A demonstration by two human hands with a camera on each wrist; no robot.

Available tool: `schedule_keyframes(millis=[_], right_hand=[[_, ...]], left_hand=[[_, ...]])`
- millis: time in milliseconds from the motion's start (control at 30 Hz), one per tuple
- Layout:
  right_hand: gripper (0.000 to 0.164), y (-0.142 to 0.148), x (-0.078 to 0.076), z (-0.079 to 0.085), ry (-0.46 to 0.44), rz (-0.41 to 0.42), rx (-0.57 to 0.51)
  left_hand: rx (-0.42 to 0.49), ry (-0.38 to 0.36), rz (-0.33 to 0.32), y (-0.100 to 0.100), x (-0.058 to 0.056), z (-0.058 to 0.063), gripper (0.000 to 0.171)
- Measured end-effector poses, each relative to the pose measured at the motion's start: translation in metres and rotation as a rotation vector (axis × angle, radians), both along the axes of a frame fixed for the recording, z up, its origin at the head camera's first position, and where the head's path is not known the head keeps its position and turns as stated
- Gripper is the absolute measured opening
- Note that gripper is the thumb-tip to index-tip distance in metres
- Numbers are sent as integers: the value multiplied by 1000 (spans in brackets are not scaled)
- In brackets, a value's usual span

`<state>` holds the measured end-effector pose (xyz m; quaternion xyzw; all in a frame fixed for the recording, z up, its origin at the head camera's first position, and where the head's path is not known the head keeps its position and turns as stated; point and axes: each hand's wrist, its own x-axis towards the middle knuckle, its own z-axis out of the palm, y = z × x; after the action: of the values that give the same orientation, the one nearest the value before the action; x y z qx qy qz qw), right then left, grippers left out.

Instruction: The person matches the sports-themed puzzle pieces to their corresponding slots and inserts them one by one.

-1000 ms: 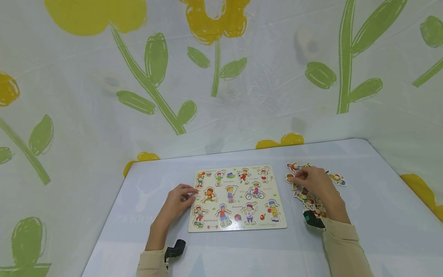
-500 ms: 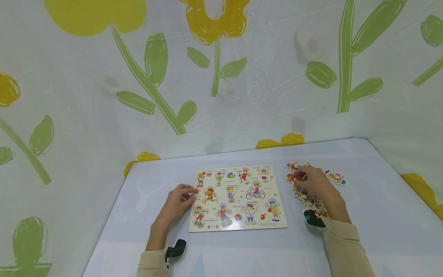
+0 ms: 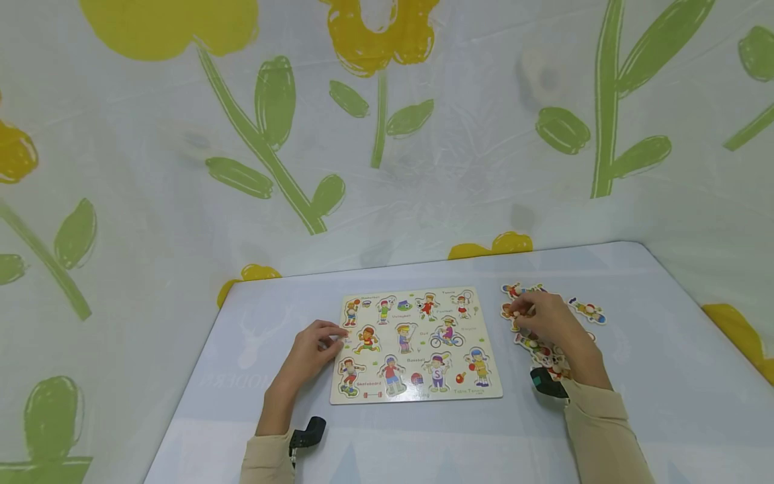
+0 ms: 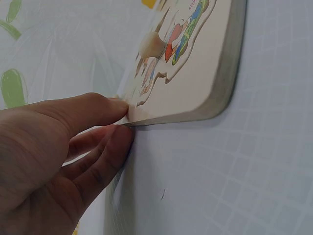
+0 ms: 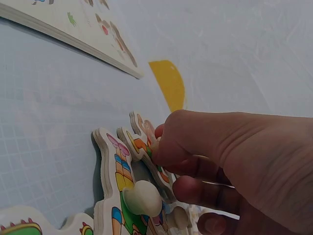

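Note:
A wooden peg puzzle board (image 3: 387, 366) printed with sporting children lies on the table. My left hand (image 3: 310, 349) holds its left edge, the thumb (image 4: 110, 111) on the board's border and the other fingers bent beside it. Right of the board, my right hand (image 3: 547, 319) reaches over a pile of loose puzzle pieces (image 3: 535, 349). Its thumb and index finger pinch a puzzle piece (image 5: 142, 142) near its peg, which the fingertips mostly hide. Another piece (image 5: 117, 171) with a round wooden knob (image 5: 143, 198) stands out just below those fingers in the right wrist view.
One puzzle piece (image 3: 586, 310) lies apart, right of the right hand, and another (image 3: 512, 290) beyond it. The pale table (image 3: 411, 444) ends at the back against a flower-printed cloth (image 3: 459, 168). Black wrist cameras (image 3: 308, 433) are strapped to both wrists.
Both hands stay almost where they were; the right fingertips have closed in slightly at the same puzzle piece. The board and the pile keep their places.

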<state>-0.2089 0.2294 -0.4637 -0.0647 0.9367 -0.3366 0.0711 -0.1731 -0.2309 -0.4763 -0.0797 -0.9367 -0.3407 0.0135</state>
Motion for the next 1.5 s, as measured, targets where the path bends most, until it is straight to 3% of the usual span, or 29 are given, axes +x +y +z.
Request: schedule_keyframes(millis=[433,967,1233,1500], right_hand=[[22,-1,-1,2,7,3,31],[14,-26,-4,2,167,89,46],[12,-46,-4,2,186,115,40],[13,-66,-3,5,148,164,47]], left_hand=[[9,-10,-3,0,-1,0,20],[10,-1,-9,1,0,-1,19],[14,46,-24,0,-1,-2,18],[19,4,-14,-1,-1,-1,20]])
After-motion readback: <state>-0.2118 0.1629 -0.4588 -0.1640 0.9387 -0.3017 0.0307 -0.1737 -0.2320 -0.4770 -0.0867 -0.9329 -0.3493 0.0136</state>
